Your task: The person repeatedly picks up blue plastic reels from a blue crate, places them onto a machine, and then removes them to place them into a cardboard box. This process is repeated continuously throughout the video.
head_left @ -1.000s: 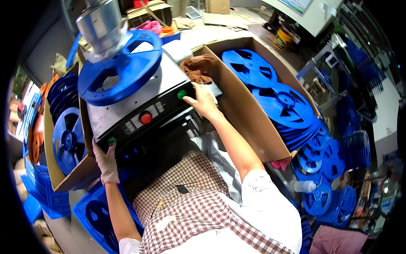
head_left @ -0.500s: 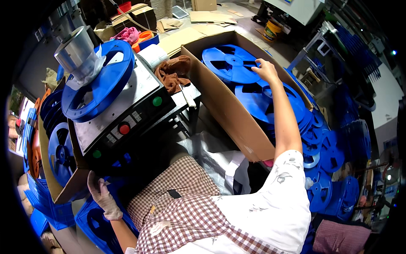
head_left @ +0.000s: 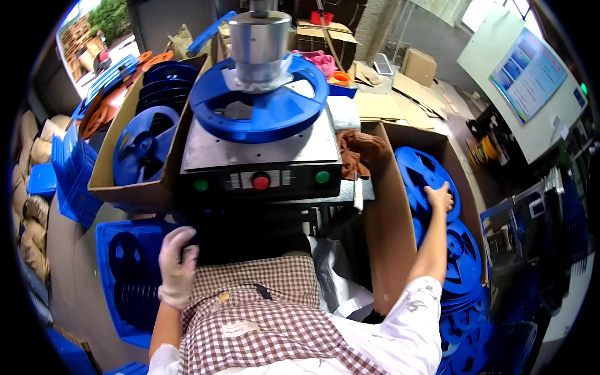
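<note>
My right hand [head_left: 440, 199], bare, reaches into a long cardboard box [head_left: 387, 250] on the right. Its fingers are curled onto the near edge of a blue plastic reel flange [head_left: 409, 164], a spoked disc at the box's far end. More blue flanges [head_left: 459, 250] lie nearer in that box. My left hand [head_left: 178, 265], in a pale glove, hangs in front of my apron with its fingers loosely bent and apart, holding nothing. Ahead, a large blue reel [head_left: 259, 125] sits under a silver metal cylinder [head_left: 259, 47] on the machine [head_left: 262, 153].
The machine's front panel has one red button [head_left: 260, 181] and two green ones. A cardboard box [head_left: 131, 194] with blue flanges stands left of it, above a blue crate [head_left: 106, 269] of dark discs. A brown cloth [head_left: 359, 150] lies at the machine's right side.
My view has swung right, so the machine sits nearer the middle. My right hand has gone from just above the flange's edge to gripping it. My left hand has risen, still empty.
</note>
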A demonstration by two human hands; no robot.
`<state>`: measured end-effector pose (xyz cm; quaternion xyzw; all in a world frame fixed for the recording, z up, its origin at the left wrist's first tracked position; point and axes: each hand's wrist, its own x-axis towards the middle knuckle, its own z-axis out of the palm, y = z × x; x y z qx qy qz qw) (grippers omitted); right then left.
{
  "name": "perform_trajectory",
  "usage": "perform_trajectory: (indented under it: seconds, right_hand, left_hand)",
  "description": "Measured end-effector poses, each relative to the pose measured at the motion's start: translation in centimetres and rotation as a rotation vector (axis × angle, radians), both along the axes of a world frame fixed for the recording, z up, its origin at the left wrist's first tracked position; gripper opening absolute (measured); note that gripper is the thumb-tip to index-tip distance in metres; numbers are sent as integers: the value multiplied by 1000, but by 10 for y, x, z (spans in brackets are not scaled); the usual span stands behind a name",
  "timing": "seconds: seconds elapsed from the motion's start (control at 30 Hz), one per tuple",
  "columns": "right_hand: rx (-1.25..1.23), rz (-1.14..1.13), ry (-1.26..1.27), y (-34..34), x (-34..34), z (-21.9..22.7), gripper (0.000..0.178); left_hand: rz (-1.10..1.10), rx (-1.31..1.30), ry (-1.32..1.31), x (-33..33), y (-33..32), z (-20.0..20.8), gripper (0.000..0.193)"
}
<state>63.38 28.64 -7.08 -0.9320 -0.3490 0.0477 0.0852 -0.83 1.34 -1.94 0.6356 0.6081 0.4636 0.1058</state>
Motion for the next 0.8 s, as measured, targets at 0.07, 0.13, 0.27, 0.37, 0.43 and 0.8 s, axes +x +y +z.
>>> perform_trajectory:
  seconds: [0.07,0.13,0.27,0.37,0.43,0.8]
  right_hand:
    - [180,67,-11,-10,25,19,99]
    - [554,333,198,-24,70,28,81]
    - [710,666,1337,-122,-47,143,68]
    - [631,824,1662,-200,-160,179,76]
    - [228,826,1642,-230,-165,170,79]
    - [296,914,1640,-239,-272,-18,84]
  left_hand:
    - [-156,95,105,17,19,7,43]
    - [-326,151,132,36,37,18,53]
    - [-589,310,241,75,63,64,78]
    - [-566,472,291,92,66,90,105]
    - [-528,512,145,97,75,103,108]
    - [-593,-400,-1434,52,68,18,20]
